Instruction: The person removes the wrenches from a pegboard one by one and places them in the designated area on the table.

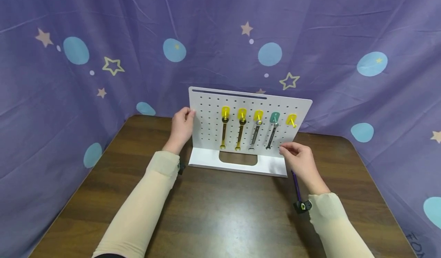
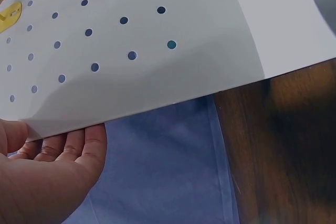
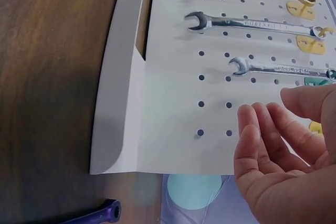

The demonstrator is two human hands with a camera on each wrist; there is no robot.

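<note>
A white pegboard [image 1: 210, 135] stands on the table, its left edge pinched by my left hand [image 1: 182, 126], thumb in front and fingers behind in the left wrist view. Two gold wrenches [image 1: 240, 135] and two silver wrenches [image 1: 255, 135] hang on it from three yellow hooks [image 1: 242, 113] and a green hook [image 1: 274, 117]. A further yellow hook [image 1: 291, 120] at the right bears nothing. My right hand [image 1: 300, 160] hovers by the board's lower right edge, fingers loosely bent and holding nothing. Beneath the right forearm lies a purple wrench [image 3: 105, 213], partly hidden.
The brown wooden table [image 1: 220, 204] carries the board near its far edge. The board's white foot [image 1: 206, 157] has a cut-out in its middle. A purple curtain [image 1: 220, 40] with stars and blue spots hangs behind and at both sides.
</note>
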